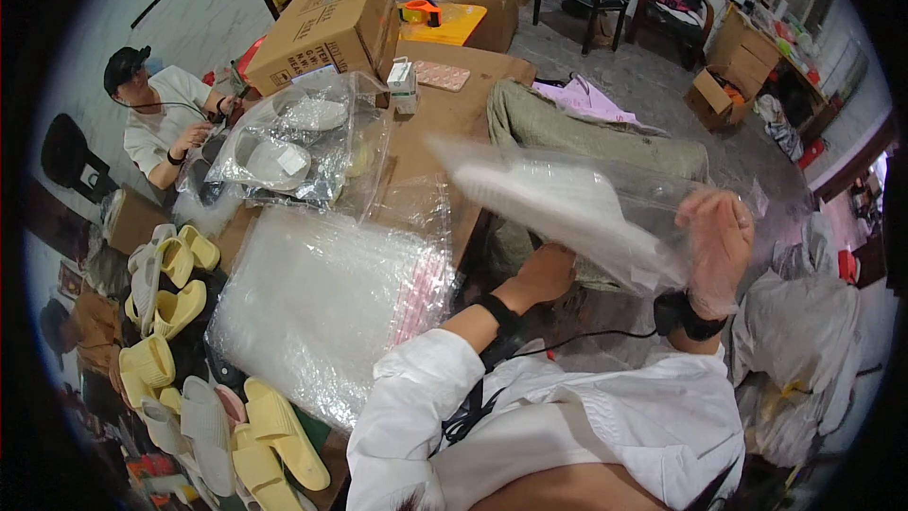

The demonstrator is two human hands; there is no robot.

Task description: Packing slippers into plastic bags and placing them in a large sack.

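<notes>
A clear plastic bag (653, 194) with a pale slipper (558, 203) in it is raised in front of me, smeared by motion. My left hand (549, 273) is closed at its lower edge, the fingertips partly hidden. Clear film overlaps my right hand (716, 232), whose fingers are curled at the bag's right end; whether that hand is inside or behind the film I cannot tell. Left of my hands, a stack of flat clear bags (312, 293) with pink-striped edges lies on the table. Beyond it are bagged grey slippers (274, 163).
Loose yellow slippers (284, 431) and grey slippers (205, 435) crowd the table's left side. A large carton (326, 33), a small white box (402, 85) and a green sack (596, 132) stand or lie beyond. Another person (165, 104) works at the far left. Plastic-wrapped bundles (794, 331) are at right.
</notes>
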